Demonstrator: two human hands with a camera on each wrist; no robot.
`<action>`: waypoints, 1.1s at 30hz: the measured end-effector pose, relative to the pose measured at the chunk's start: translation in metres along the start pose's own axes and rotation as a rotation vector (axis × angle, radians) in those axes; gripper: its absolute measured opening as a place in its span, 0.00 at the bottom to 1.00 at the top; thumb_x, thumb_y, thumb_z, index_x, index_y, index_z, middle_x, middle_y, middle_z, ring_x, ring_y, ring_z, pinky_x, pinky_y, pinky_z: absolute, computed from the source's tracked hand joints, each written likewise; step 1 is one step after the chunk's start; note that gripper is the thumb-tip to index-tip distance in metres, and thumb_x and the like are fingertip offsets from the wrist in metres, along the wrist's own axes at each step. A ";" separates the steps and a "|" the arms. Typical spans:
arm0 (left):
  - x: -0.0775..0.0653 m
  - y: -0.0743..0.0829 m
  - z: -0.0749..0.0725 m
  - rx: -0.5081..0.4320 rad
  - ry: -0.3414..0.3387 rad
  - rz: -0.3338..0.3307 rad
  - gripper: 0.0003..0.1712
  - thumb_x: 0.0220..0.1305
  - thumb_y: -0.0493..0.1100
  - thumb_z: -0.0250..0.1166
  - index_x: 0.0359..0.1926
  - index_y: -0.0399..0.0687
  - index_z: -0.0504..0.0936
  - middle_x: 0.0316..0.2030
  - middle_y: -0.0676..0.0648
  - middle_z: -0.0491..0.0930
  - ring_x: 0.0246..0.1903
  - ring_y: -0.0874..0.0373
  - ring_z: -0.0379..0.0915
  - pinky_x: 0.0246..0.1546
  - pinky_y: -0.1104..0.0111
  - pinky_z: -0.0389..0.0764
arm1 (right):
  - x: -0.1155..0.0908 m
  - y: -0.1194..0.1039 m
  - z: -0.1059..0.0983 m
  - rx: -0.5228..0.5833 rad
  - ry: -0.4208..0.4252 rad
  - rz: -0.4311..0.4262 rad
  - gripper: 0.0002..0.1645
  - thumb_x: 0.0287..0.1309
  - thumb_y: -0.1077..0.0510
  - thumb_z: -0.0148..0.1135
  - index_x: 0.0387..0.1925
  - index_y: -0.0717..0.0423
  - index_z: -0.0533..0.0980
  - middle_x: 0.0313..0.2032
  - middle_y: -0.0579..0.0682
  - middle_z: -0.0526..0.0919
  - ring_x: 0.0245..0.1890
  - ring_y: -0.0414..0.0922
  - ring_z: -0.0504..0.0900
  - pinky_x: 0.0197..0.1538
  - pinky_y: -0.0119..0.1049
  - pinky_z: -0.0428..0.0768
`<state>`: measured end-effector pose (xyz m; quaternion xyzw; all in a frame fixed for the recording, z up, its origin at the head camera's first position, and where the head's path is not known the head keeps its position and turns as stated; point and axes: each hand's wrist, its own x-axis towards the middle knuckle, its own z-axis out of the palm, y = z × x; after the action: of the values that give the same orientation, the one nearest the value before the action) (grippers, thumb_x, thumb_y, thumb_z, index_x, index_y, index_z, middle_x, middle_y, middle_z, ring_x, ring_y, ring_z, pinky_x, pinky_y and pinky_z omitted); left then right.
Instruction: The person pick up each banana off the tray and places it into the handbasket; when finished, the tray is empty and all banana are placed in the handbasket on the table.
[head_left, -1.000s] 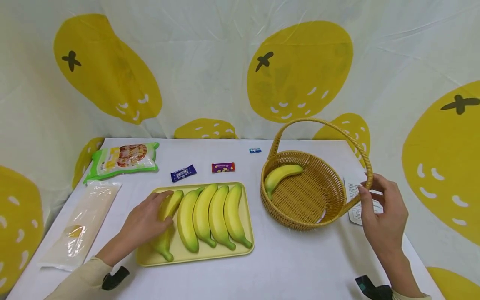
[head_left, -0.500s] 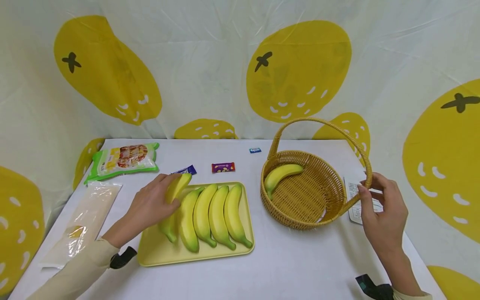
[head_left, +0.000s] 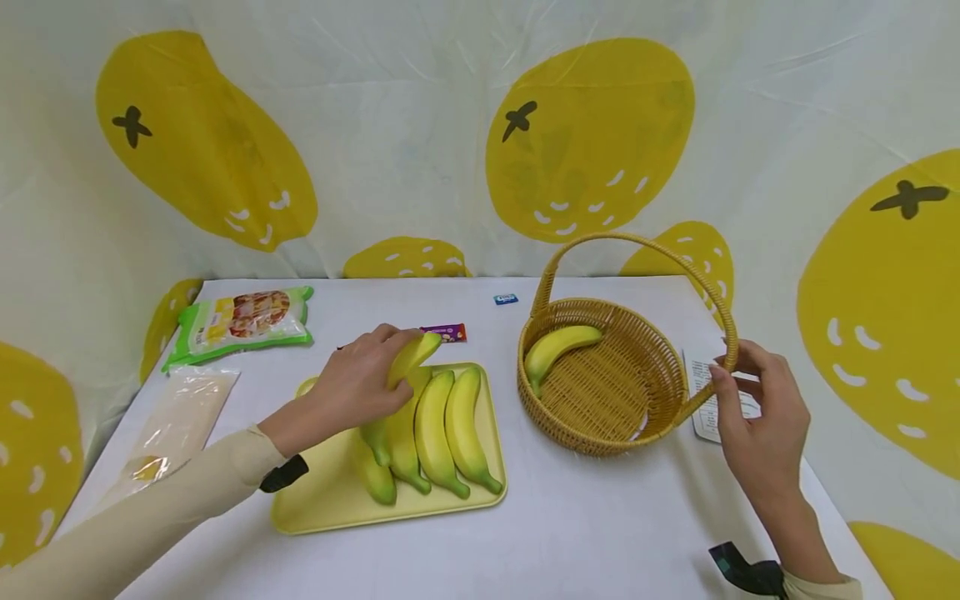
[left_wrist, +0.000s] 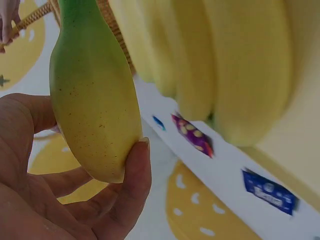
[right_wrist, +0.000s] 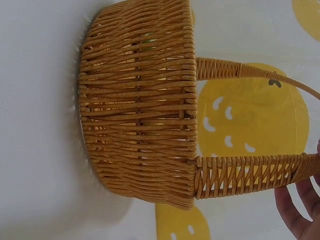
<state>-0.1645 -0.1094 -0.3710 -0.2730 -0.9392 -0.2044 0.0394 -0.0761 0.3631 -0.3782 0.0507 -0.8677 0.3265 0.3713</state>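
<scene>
My left hand (head_left: 365,375) holds a yellow banana (left_wrist: 95,95) with a green stem end, raised above the tray; fingers and thumb grip its sides in the left wrist view. Below it several bananas (head_left: 432,433) lie side by side on the yellow tray (head_left: 315,504), the leftmost partly hidden by the held one. My right hand (head_left: 767,417) pinches the side of the handle (head_left: 726,321) of a round wicker basket (head_left: 600,437). Inside the basket one banana (head_left: 558,346) rests against the left wall. In the right wrist view the basket (right_wrist: 140,110) sits on the white table.
Behind the tray lie a purple snack packet (head_left: 453,333), a blue packet (left_wrist: 270,191) and a small blue wrapper (head_left: 506,298). At left are a green food bag (head_left: 243,325) and a clear bag of white contents (head_left: 180,417). A printed card (head_left: 703,417) lies right of the basket.
My left hand has lifted the leftmost banana off the tray and carried it to the right, over the other bananas. The right hand keeps its hold on the basket handle.
</scene>
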 end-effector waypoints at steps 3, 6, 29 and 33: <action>0.013 0.015 0.003 -0.009 -0.022 0.040 0.38 0.58 0.40 0.65 0.73 0.45 0.75 0.57 0.41 0.79 0.49 0.44 0.79 0.40 0.49 0.82 | -0.001 0.001 0.000 -0.001 0.004 0.002 0.25 0.71 0.64 0.65 0.67 0.62 0.76 0.52 0.53 0.81 0.54 0.33 0.77 0.54 0.18 0.73; 0.027 0.028 0.006 -0.014 -0.063 0.079 0.38 0.59 0.40 0.65 0.73 0.46 0.74 0.58 0.41 0.78 0.50 0.45 0.78 0.41 0.51 0.82 | -0.002 0.002 0.000 0.001 0.005 0.002 0.26 0.71 0.65 0.65 0.67 0.62 0.76 0.51 0.56 0.81 0.54 0.33 0.77 0.54 0.18 0.73; 0.133 0.120 0.027 0.007 -0.191 0.257 0.40 0.63 0.45 0.67 0.77 0.52 0.69 0.57 0.45 0.76 0.40 0.54 0.72 0.34 0.61 0.76 | 0.002 -0.004 -0.001 -0.015 -0.027 -0.008 0.26 0.71 0.66 0.65 0.68 0.62 0.75 0.52 0.54 0.81 0.55 0.39 0.78 0.55 0.19 0.73; 0.148 0.131 0.034 -0.040 -0.223 0.257 0.40 0.64 0.47 0.68 0.77 0.51 0.69 0.56 0.47 0.76 0.41 0.56 0.71 0.33 0.65 0.74 | 0.000 -0.003 -0.004 -0.015 -0.010 -0.009 0.27 0.70 0.67 0.65 0.68 0.61 0.76 0.51 0.57 0.81 0.54 0.35 0.78 0.55 0.18 0.73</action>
<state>-0.2191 0.0785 -0.3272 -0.4125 -0.8909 -0.1849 -0.0449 -0.0728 0.3633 -0.3749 0.0536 -0.8716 0.3182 0.3690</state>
